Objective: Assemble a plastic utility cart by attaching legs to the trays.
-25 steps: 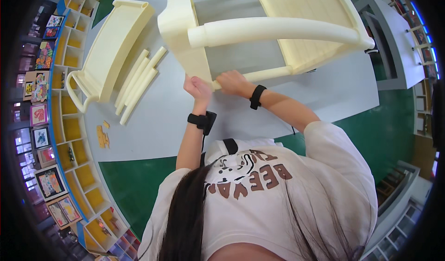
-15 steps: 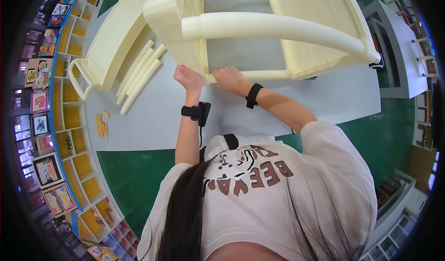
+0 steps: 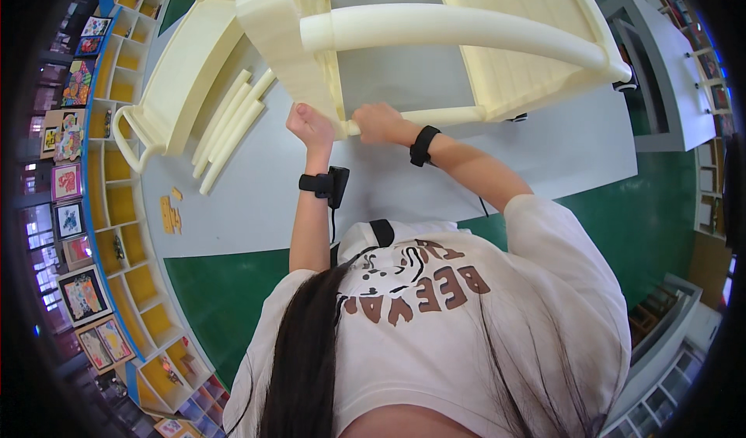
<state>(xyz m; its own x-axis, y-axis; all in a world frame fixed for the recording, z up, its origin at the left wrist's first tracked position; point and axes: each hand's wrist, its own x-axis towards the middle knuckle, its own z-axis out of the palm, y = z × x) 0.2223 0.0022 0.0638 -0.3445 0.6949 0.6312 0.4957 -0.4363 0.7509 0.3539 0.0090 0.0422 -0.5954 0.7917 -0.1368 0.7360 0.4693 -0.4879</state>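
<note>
A cream plastic cart frame (image 3: 284, 45) lies on its side on the grey table, with slatted shelf-like panels joined by tubes. Around the near lower tube (image 3: 447, 116) closes my right hand (image 3: 379, 122), close to where that tube meets the left panel. My left hand (image 3: 311, 125) is closed at the lower corner of this panel, on its outer side; its fingers are partly hidden there. A thicker curved tube (image 3: 451, 38) spans the frame above both hands. Dark casters (image 3: 624, 79) show at the right end. Black straps with small devices circle both my wrists.
Left of the frame lie another cream panel with a looped handle (image 3: 159, 88) and several loose cream tubes (image 3: 233, 131). Small yellowish pieces (image 3: 169, 214) sit near the table's (image 3: 256, 220) left edge. Shelves (image 3: 124, 205) line the left; a grey cabinet (image 3: 676, 80) stands right.
The cart frame has shifted slightly up and left in the picture, and both hands have moved a little with it. Their grips look the same.
</note>
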